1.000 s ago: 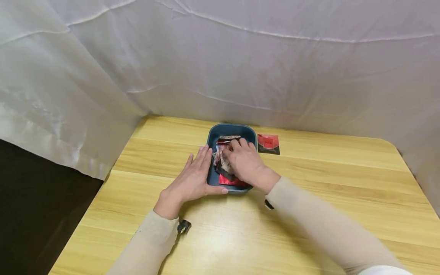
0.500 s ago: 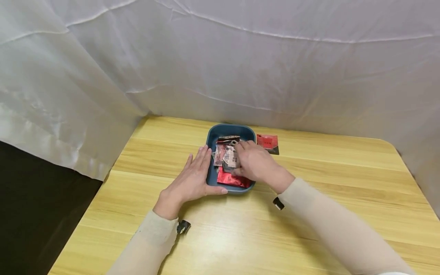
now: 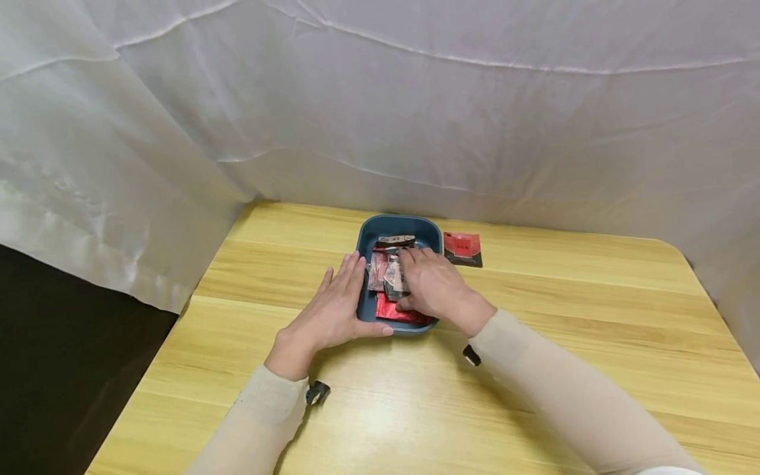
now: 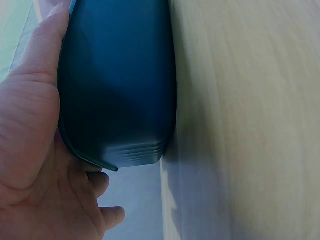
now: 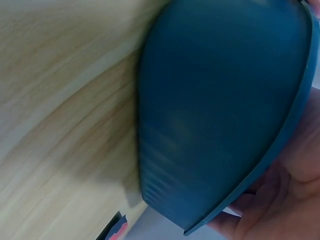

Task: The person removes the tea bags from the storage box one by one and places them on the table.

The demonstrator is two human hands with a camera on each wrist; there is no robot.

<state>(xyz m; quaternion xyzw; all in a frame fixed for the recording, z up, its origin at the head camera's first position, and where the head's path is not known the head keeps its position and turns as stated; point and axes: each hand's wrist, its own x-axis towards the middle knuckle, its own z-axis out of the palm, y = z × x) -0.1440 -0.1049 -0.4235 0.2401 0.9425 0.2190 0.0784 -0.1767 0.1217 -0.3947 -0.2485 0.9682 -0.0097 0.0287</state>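
Note:
A dark blue plastic bin (image 3: 365, 310) stands on the table, holding several small sachets. My left hand (image 3: 335, 303) rests along its left rim, fingers straight and thumb across the near corner; the left wrist view shows the palm beside the bin's outer wall (image 4: 120, 75). My right hand (image 3: 436, 284) reaches over the right rim, with spread fingers and thumb on a black-and-white sachet (image 3: 393, 278) inside. Part of that sachet is hidden under the hand. Below it lies a shiny red sachet (image 3: 388, 309), a pinkish clear one (image 3: 377, 272) is to its left, and a dark, pale-labelled one (image 3: 396, 240) is at the back.
A red and black sachet (image 3: 463, 249) lies flat on the wooden table (image 3: 594, 316), just right of the bin. A pale cloth curtain (image 3: 445, 119) hangs behind the table and along the left. Past the left table edge the floor (image 3: 59, 356) is dark.
My right hand shifted right, then slightly back left. The black-and-white sachet came into view and now lies partly covered by the fingers. My left hand and the bin have stayed about where they were.

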